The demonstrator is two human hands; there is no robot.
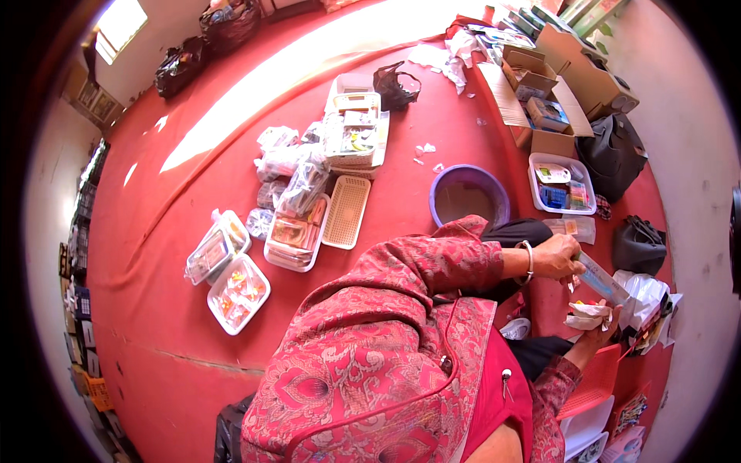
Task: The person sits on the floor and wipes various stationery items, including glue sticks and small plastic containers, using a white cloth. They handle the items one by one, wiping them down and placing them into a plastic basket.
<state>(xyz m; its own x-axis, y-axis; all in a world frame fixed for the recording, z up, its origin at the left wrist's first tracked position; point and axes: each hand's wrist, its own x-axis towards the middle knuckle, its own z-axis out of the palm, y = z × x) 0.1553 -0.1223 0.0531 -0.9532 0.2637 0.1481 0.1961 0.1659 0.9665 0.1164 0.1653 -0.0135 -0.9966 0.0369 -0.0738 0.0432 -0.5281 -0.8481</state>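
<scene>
My left hand (557, 256), with a bangle at its wrist, is closed around one end of a long, flat light-blue and white pack (602, 279). The pack slants down to the right from my fingers. Just below it, my right hand (600, 333) is closed on some crumpled whitish paper (589, 315); the paper hides part of its fingers. A white plastic bag (644, 297) lies beside the far end of the pack.
A purple basin (505, 204) stands ahead of my knees. To the right are a white tub (590, 207) of small goods, dark bags (614, 158) and an open carton (505, 100). Baskets (346, 212) and containers (239, 295) of goods lie left on the red floor.
</scene>
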